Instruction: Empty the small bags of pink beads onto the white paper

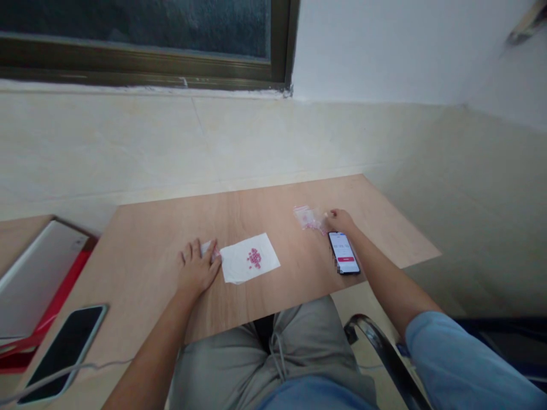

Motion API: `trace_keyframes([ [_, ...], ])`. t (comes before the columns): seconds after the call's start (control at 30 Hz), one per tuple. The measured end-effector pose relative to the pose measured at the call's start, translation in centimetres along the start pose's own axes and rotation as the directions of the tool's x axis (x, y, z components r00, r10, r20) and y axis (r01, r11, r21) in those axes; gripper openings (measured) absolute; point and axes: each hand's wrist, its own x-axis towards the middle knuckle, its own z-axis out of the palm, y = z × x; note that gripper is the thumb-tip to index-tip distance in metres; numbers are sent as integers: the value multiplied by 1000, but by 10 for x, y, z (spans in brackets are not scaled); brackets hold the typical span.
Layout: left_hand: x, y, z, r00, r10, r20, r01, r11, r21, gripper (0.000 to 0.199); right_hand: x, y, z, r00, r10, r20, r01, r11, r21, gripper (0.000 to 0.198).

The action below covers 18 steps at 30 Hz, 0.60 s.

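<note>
On the wooden table, my left hand (pixel 199 270) lies palm down with its fingers spread. Its fingertips rest on a small packet (pixel 208 248) with some pink in it, partly hidden by the fingers. Just right of that hand is a white paper sheet (pixel 231 265), bearing a cluster of small pink pieces (pixel 254 258). Farther right, my right hand (pixel 341 220) has its fingers curled at the edge of clear plastic zip bags (pixel 306 217) with pink bits in them; the fingers look pinched on one bag. Below the right wrist lies a phone (pixel 344 253) with a lit screen.
A second phone (pixel 64 350), dark-screened, lies at the table's left front with a white cable (pixel 96 365) across it. Beyond the left edge stands a red and white box-like thing (pixel 47 279). A tiled wall (pixel 239 142) borders the back; a chair armrest (pixel 380 347) is at front right.
</note>
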Motion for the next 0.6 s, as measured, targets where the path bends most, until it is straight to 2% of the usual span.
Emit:
trace_keyframes([
  [0.17,-1,2,-2,999,-31,-8,30,998,-59,69,-9,-2,-13,994,78,78,-93,972,214,36],
  [0.27,-6,6,-12,995,-40,-96,28,992,-122,78,-12,-9,-22,987,93,133,-135,927,351,35],
  [0.37,-15,13,-29,979,-12,-204,-28,982,-188,81,-16,-18,-31,978,83,190,-168,858,486,33],
  [0.5,-32,33,-52,948,-9,-317,-96,945,-314,65,-27,-32,-28,962,34,271,-207,741,639,27],
  [0.6,-47,57,-69,961,27,-275,-165,856,-490,40,-45,-42,-10,936,-34,351,-250,639,727,28],
])
